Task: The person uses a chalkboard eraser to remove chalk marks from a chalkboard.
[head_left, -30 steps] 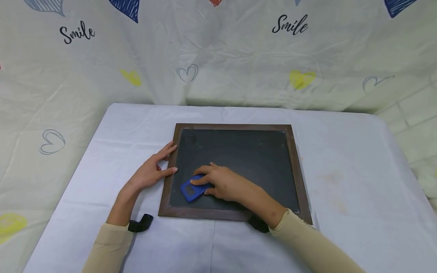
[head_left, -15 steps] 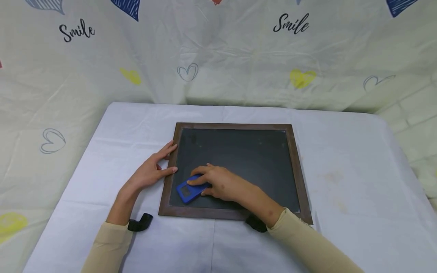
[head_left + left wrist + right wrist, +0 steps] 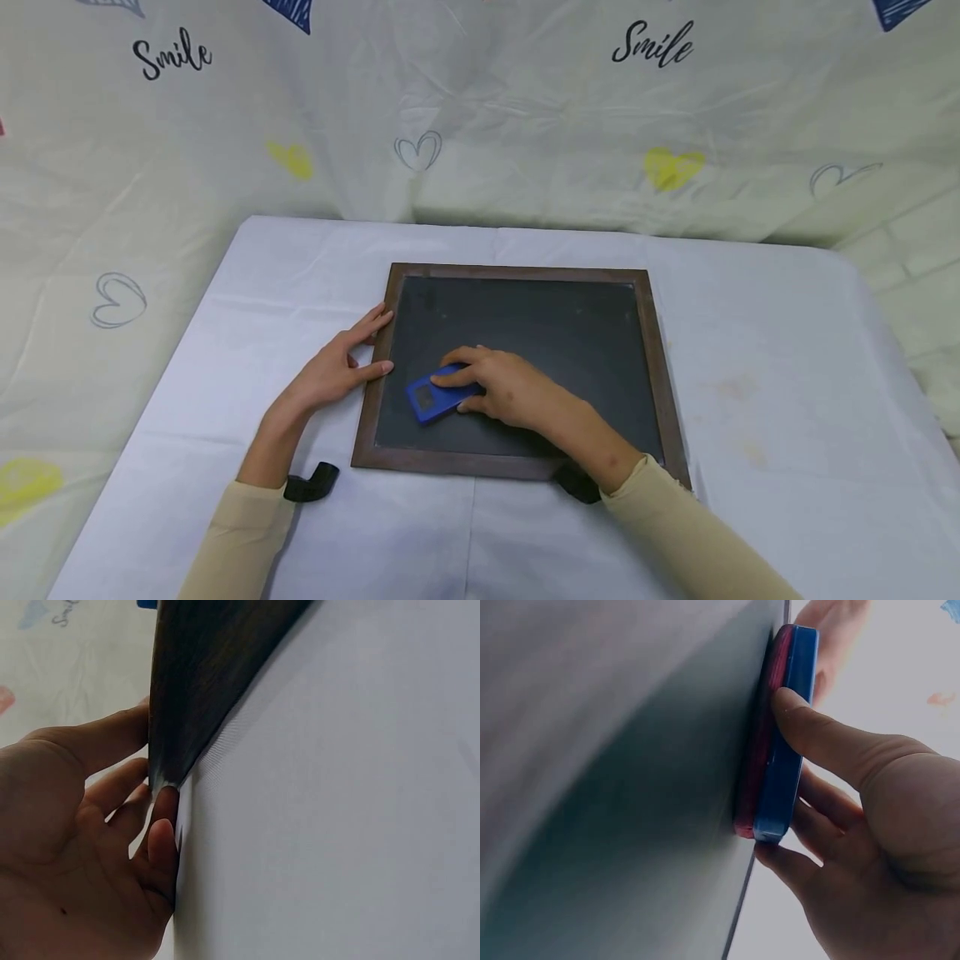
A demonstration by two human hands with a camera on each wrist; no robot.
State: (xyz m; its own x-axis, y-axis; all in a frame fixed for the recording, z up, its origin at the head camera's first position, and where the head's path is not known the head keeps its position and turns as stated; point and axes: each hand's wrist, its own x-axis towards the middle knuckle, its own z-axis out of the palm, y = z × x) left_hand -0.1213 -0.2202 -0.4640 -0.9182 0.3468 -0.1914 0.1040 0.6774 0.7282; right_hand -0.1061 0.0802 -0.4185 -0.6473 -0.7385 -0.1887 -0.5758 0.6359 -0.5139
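Observation:
A chalkboard (image 3: 525,321) with a brown wooden frame (image 3: 517,272) lies flat on the table. My right hand (image 3: 513,390) holds a blue board eraser (image 3: 424,402) low on the left part of the dark surface. Seen from the right wrist, thumb and fingers grip the eraser's blue body (image 3: 784,787), its red pad (image 3: 751,791) facing the board. At the frame's left side rests my left hand (image 3: 330,373), fingers spread and thumb laid over the edge. The left wrist view shows its little finger (image 3: 163,844) low beside the frame's outer edge (image 3: 202,682).
White cloth (image 3: 772,350) covers the table around the board. Behind it hangs a pale sheet (image 3: 517,167) printed with hearts and "Smile". Black wrist-worn pieces sit by the left sleeve (image 3: 311,483) and the right one (image 3: 576,483).
The eraser in my right hand first slid slightly left and nearer, then back to the right and away. My left hand stays at the frame. The head view has tilted slightly.

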